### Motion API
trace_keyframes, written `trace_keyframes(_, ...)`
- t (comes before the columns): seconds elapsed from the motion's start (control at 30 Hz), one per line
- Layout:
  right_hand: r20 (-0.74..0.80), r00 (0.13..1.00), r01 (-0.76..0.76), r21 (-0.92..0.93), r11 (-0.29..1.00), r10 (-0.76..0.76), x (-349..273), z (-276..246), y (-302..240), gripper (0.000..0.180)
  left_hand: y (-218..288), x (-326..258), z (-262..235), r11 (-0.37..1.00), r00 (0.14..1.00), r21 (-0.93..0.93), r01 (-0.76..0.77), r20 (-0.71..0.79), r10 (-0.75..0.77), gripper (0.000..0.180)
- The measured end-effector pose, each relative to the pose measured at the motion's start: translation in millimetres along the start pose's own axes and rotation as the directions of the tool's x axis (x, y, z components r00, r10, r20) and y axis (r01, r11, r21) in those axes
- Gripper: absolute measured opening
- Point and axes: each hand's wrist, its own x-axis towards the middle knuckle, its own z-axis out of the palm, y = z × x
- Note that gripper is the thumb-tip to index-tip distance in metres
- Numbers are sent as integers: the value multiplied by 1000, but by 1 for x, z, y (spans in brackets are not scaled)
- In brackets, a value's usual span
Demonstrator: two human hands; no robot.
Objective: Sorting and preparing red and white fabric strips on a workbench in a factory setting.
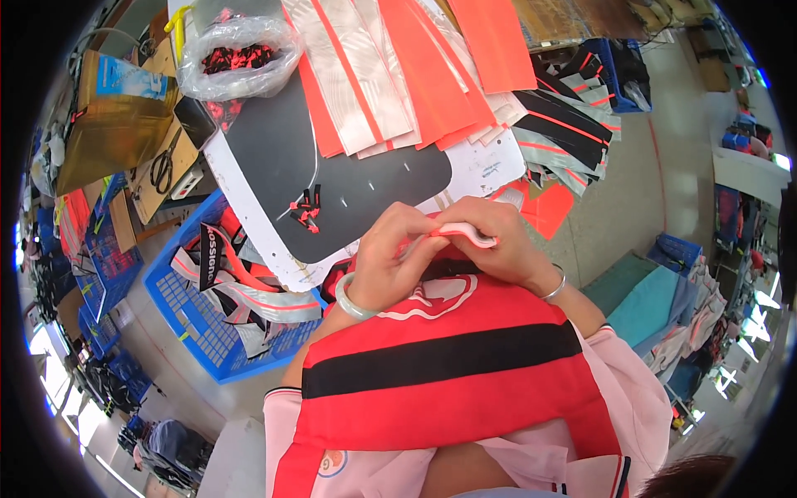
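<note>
In front of my chest, both hands grip a folded pinkish-white fabric piece (471, 232) with an orange-red edge. My left hand (387, 259) is closed, its thumb and forefinger pinching the fabric's left part. My right hand (496, 239) bends round the other end, fingers closed and partly hidden behind the fold. The two hands nearly touch. Just beyond them is a white table (278, 241) with a dark grey inset. Near my left hand on that inset lie several small black and red pieces (309, 209). Below the hands, a red apron (465, 407) with a black band covers my front.
Orange and white fabric panels (349, 75) lie in stacks at the table's far side, beside a clear plastic bag (241, 62). Black and grey striped pieces (564, 124) hang at the right. A blue basket (195, 332) with strips stands left; scissors (163, 170) lie farther left.
</note>
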Motion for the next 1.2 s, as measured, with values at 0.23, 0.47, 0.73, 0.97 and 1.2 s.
trace_keyframes(0.23, 88, 992, -88, -23, 996, 90, 9, -7, -9, 18, 2, -2, 1, 996, 994, -24, 88, -56, -90, 15)
trace_keyframes(0.47, 104, 990, -90, -98, 991, 100, 9, -3, 13, 19, -8, -5, 2, 973, 974, -57, 223, -33, -225, 13)
trace_keyframes(0.73, 227, 962, -161, 37, 986, 149, 49, -4, 2, 18, -26, -4, -2, 951, 937, -216, 222, -224, -270, 10)
trace_keyframes(0.97, 198, 968, -138, -89, 986, 154, 55, -6, 6, 22, -19, 8, -12, 947, 913, -255, 197, -305, -272, 8)
trace_keyframes(1.2, 185, 890, -343, -330, 879, 417, 8, -29, 74, 28, -28, 28, -40, 932, 859, -298, 206, -401, -318, 3)
